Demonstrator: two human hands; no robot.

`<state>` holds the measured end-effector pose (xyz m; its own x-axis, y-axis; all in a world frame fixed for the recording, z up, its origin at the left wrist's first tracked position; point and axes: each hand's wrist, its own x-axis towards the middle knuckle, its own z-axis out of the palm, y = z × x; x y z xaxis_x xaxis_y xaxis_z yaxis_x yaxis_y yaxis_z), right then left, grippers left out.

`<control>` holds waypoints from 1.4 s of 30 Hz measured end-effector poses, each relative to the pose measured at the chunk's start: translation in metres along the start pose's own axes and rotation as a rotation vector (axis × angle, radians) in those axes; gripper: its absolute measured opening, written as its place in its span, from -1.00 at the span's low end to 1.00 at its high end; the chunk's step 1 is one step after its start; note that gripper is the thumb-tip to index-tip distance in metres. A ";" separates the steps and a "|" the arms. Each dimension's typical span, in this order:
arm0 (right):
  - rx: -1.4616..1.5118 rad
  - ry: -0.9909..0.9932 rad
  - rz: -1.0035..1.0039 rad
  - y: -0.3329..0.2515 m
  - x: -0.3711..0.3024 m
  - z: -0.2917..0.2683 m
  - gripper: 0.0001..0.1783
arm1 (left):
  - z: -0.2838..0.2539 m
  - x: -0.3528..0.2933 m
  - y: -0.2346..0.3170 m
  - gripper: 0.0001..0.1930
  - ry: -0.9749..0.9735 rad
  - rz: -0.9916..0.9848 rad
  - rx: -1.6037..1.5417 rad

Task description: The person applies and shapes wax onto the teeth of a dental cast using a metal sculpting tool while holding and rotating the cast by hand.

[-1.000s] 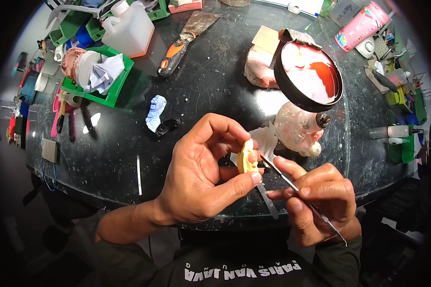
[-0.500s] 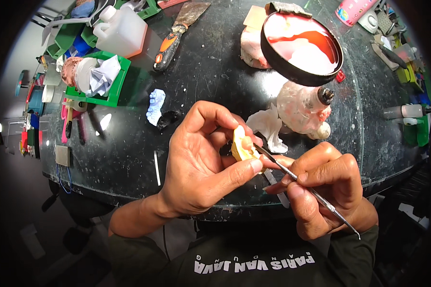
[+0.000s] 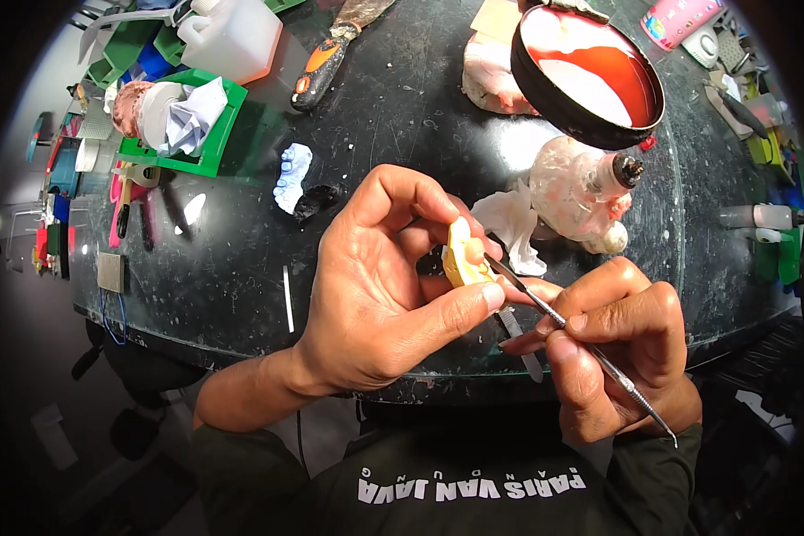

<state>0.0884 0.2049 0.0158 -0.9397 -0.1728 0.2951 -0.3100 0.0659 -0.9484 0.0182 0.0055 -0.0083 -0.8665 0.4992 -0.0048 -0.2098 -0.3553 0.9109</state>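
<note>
Between the thumb and fingers of my left hand [image 3: 380, 290] is a small yellow dental model [image 3: 464, 264], held above the table's near edge. My right hand [image 3: 618, 344] grips a thin metal dental carving tool [image 3: 609, 368] like a pen. One end of the tool reaches the right side of the model; its other, hooked end points down toward my lap. The exact contact at the tip is too small to make out. Under my hands, partly hidden, lies a flat metal tool [image 3: 520, 345] on the table.
A dark table [image 3: 393, 116] carries a blue impression piece [image 3: 291, 179], a spatula [image 3: 326, 64], and a green tray [image 3: 230, 134] with a plaster model. Right of my hands stand a burner bottle [image 3: 576, 192], crumpled tissue [image 3: 515, 228] and a round black-rimmed magnifier [image 3: 590, 76].
The view has shifted slightly, and both hands appear a little further right with the model and the tool. My grips look the same.
</note>
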 end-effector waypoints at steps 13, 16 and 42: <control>0.110 0.149 -0.100 0.006 0.002 0.008 -0.77 | 0.002 0.000 0.004 -0.47 0.000 -0.010 -0.025; 0.122 0.155 -0.100 0.006 0.004 0.007 -0.77 | 0.003 0.001 0.005 -0.47 0.007 -0.019 -0.034; 0.104 0.133 -0.154 0.009 0.003 0.006 -0.81 | 0.002 0.001 0.004 -0.49 -0.019 -0.006 -0.045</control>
<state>0.0835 0.1995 0.0077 -0.8953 -0.0415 0.4435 -0.4412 -0.0543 -0.8958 0.0175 0.0059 -0.0036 -0.8563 0.5164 -0.0019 -0.2354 -0.3870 0.8915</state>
